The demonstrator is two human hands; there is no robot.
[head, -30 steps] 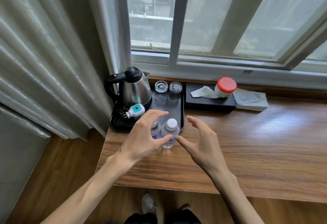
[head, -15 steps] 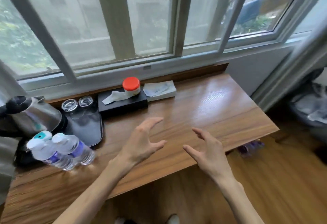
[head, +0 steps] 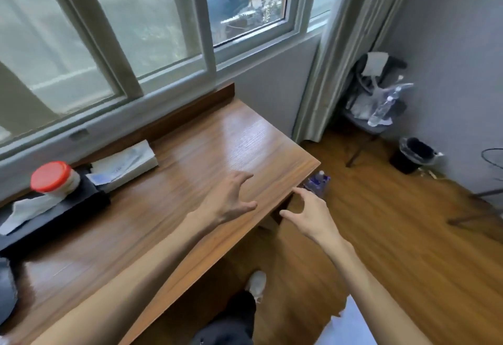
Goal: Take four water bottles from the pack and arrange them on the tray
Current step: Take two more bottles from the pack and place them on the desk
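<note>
The pack of water bottles (head: 317, 184), clear with purple labels and a white cap showing, lies on the floor just past the right end of the wooden table (head: 190, 176); the table edge hides most of it. My left hand (head: 231, 200) hovers over the table's right end, empty, fingers spread. My right hand (head: 309, 212) reaches past the table edge, just short of the pack, open and empty. The tray and the two bottles placed near it are out of view to the left.
A red-capped jar (head: 53, 178) sits on a black tissue box (head: 60, 211) at the left, with white packets (head: 128, 161) beside it. On the floor at right stand a black bin (head: 412, 154) and a chair (head: 375, 99) piled with clutter. A curtain (head: 345, 53) hangs beside the table's right end.
The view swung right, away from the tray, kettle and two standing bottles. Both empty hands moved along the table toward its right end, the right hand now past the edge near the pack.
</note>
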